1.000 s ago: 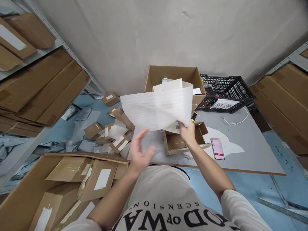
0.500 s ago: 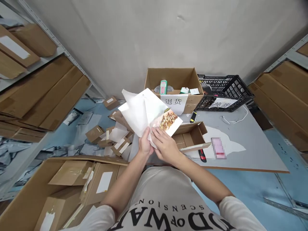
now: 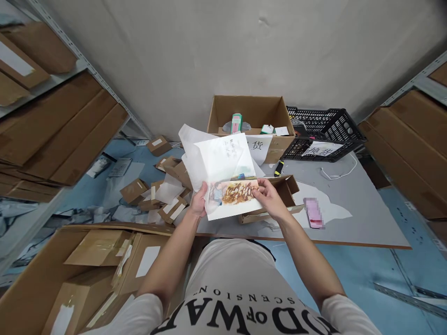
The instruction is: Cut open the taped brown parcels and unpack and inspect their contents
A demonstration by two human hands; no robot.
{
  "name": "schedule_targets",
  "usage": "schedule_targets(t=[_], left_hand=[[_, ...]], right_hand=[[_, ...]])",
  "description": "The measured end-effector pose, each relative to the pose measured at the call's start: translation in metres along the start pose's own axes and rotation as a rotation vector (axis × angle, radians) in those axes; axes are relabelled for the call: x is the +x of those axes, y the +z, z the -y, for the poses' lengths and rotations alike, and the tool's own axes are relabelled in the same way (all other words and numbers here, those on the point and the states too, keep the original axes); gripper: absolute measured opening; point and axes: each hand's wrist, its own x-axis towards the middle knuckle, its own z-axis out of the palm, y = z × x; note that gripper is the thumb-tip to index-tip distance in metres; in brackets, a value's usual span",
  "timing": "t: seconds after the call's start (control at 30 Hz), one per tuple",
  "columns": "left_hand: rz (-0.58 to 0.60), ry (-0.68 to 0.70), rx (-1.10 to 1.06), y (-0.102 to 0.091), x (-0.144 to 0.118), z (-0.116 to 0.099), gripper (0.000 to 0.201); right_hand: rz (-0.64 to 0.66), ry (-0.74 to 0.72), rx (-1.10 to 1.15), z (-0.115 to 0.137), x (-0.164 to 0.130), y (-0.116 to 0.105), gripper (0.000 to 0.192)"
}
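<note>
The printed card (image 3: 234, 199) with its white foam sheet (image 3: 223, 158) is held in the air just above the near edge of the table (image 3: 366, 204), in front of the open small box (image 3: 275, 197); both look light, thin and floppy, best pinched at the edges; the left hand (image 3: 199, 204) grips the card's left edge, the right hand (image 3: 268, 197) its right edge, forearms raised and converging.
</note>
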Motion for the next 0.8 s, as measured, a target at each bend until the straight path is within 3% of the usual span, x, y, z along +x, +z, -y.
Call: schedule_targets(t=[0.17, 0.27, 0.37, 0.47, 0.57, 0.67, 0.8], left_hand=[[-0.039, 0.027, 0.011, 0.000, 0.006, 0.004, 0.064], [-0.160, 0.104, -0.014, -0.012, 0.015, 0.003, 0.057], [-0.389, 0.205, 0.010, -0.041, 0.026, 0.003, 0.043], [-0.628, 0.231, 0.185, -0.082, 0.034, 0.012, 0.038], [-0.767, 0.064, 0.689, -0.118, 0.036, 0.030, 0.043], [-0.778, -0.077, 0.845, -0.138, 0.030, 0.050, 0.047], [-0.727, -0.208, 0.993, -0.143, 0.020, 0.071, 0.070]], right_hand=[[-0.060, -0.058, 0.062, -0.009, -0.006, -0.002, 0.044], [-0.125, -0.101, 0.015, -0.014, -0.007, -0.011, 0.044], [-0.199, -0.148, 0.000, -0.020, -0.008, -0.026, 0.043], [-0.280, -0.204, 0.040, -0.026, -0.011, -0.042, 0.043], [-0.365, -0.232, 0.069, -0.031, -0.016, -0.053, 0.044], [-0.429, -0.236, 0.085, -0.035, -0.019, -0.060, 0.047], [-0.456, -0.223, 0.101, -0.036, -0.021, -0.066, 0.050]])
